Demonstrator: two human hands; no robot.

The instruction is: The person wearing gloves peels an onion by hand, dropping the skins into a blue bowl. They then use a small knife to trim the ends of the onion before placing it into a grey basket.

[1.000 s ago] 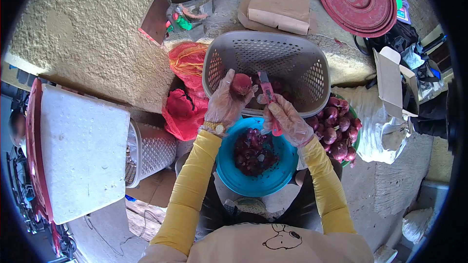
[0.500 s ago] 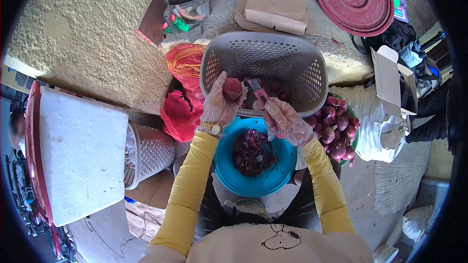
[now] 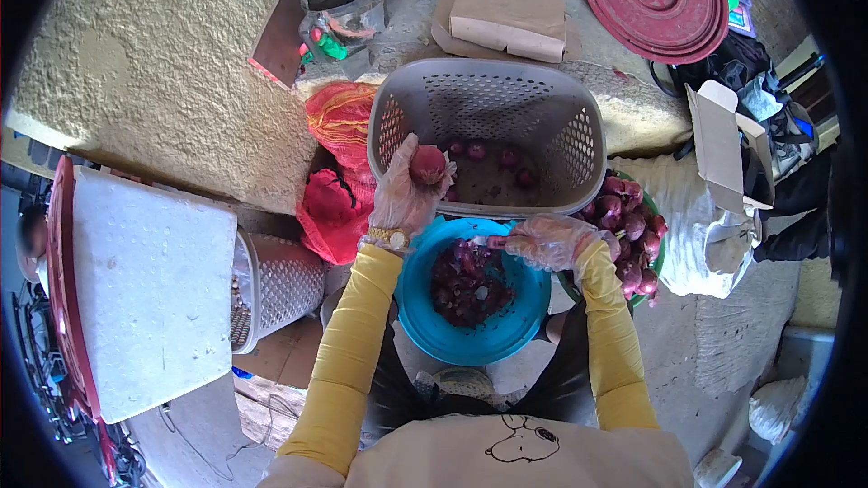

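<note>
A round red onion (image 3: pixel 428 164) sits in my gloved left hand (image 3: pixel 400 194), over the near left rim of the grey perforated basket (image 3: pixel 488 79). My right hand (image 3: pixel 556 241), also in a clear plastic glove, grips a small pink-handled knife (image 3: pixel 494 241). Its blade points left over the blue basin (image 3: pixel 418 312), which holds a heap of dark red onion skins (image 3: pixel 466 294). Several red onions (image 3: pixel 509 158) lie at the bottom of the basket. Beside my right wrist, unpeeled onions (image 3: pixel 630 233) fill a green container, partly hidden by my hand.
Red mesh sacks (image 3: pixel 334 203) lie left of the basket. A white foam box (image 3: pixel 149 289) and another perforated basket (image 3: pixel 282 285) stand further left. Flattened cardboard (image 3: pixel 509 14) and a red lid (image 3: pixel 653 0) are behind; a white sack (image 3: pixel 692 226) is at right.
My right hand with the knife has moved down and away from the onion, from the basket's near rim to over the blue basin. The left hand stays nearly still with the onion.
</note>
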